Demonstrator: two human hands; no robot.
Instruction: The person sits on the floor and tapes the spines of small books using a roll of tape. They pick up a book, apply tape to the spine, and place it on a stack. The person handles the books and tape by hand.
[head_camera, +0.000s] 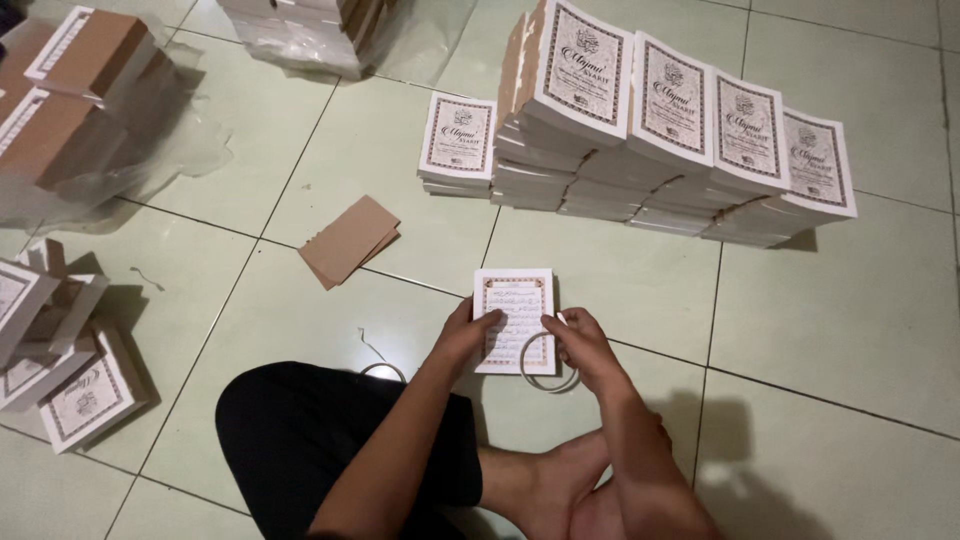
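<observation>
A small white booklet (515, 300) with a dark ornate border lies on the pale green floor tiles in front of me. My left hand (462, 335) grips its left edge. My right hand (580, 345) rests on its lower right corner and pinches a thin rubber band (535, 375) that loops over the booklet's bottom edge. Another rubber band (382, 370) lies on the floor by my left knee.
Tall leaning stacks of matching booklets (670, 140) stand ahead, with a short stack (458, 145) to their left. Brown card pieces (348, 240) lie on the tiles. Plastic-wrapped bundles (70, 100) sit far left, loose booklets (60, 370) near left. My crossed legs fill the bottom.
</observation>
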